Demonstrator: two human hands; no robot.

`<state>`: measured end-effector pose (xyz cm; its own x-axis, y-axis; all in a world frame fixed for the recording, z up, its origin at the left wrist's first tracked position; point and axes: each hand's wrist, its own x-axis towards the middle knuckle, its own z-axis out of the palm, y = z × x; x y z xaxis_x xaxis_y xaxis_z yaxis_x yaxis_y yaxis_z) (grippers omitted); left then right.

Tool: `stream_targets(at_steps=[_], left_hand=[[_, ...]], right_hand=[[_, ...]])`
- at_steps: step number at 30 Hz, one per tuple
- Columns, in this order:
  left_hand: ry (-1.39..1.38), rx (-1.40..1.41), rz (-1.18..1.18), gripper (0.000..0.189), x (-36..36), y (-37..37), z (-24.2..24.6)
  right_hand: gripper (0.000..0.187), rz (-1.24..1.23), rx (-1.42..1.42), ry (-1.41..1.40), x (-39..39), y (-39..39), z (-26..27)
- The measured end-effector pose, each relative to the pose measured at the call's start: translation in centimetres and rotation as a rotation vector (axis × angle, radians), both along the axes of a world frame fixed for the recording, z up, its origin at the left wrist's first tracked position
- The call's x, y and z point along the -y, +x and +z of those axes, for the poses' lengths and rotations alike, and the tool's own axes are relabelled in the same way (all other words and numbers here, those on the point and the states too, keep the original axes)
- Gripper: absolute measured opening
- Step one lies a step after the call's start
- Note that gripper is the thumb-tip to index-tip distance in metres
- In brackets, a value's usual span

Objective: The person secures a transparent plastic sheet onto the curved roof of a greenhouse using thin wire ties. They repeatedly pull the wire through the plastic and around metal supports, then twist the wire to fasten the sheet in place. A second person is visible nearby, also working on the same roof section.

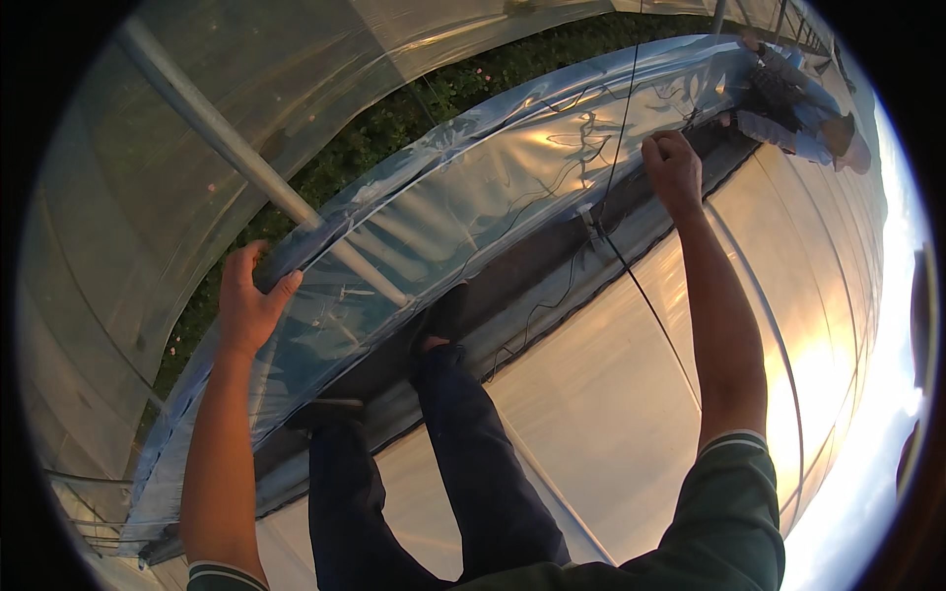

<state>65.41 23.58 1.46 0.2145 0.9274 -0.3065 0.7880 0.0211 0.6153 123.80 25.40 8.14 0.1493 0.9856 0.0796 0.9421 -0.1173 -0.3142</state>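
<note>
My left hand point(255, 295) is at the edge of a clear plastic film point(414, 229), thumb and fingers spread around the film's gathered dark edge; whether it grips the edge is unclear. Beneath the film a metal pipe point(244, 155) runs across. My right hand point(674, 166) is raised in a closed fist above the dark gutter, near a thin black cord point(627, 111). Whether anything is inside the fist does not show. The cord runs down past a small white fitting point(585, 214) and over the plastic-covered roof point(591, 384).
My shoes stand in the dark gutter point(517, 270) between plastic sheets. Green plants with pink flowers point(384, 122) lie far below through a long gap. Another person point(805, 111) bends over the film at the upper right. Loose thin wires lie along the gutter.
</note>
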Motion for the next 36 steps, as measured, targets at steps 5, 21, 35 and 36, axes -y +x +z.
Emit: stream_targets(at_steps=[5,21,35,36], left_hand=[[0.110,0.283,0.063,0.065,5.6,2.5,5.5],[-0.570,0.410,0.261,0.081,22.5,8.5,9.7],[-1.176,0.195,-0.193,0.072,34.9,2.9,7.9],[-1.110,0.163,-0.192,0.063,35.6,3.0,8.2]], right_hand=[[0.024,-0.329,0.014,0.108,0.1,0.7,1.1],[0.034,0.142,0.277,-0.464,11.6,-6.2,-6.7],[0.037,-0.082,0.195,-0.527,17.6,-2.1,-6.2],[0.040,-0.094,0.219,-0.521,17.1,-1.9,-5.9]])
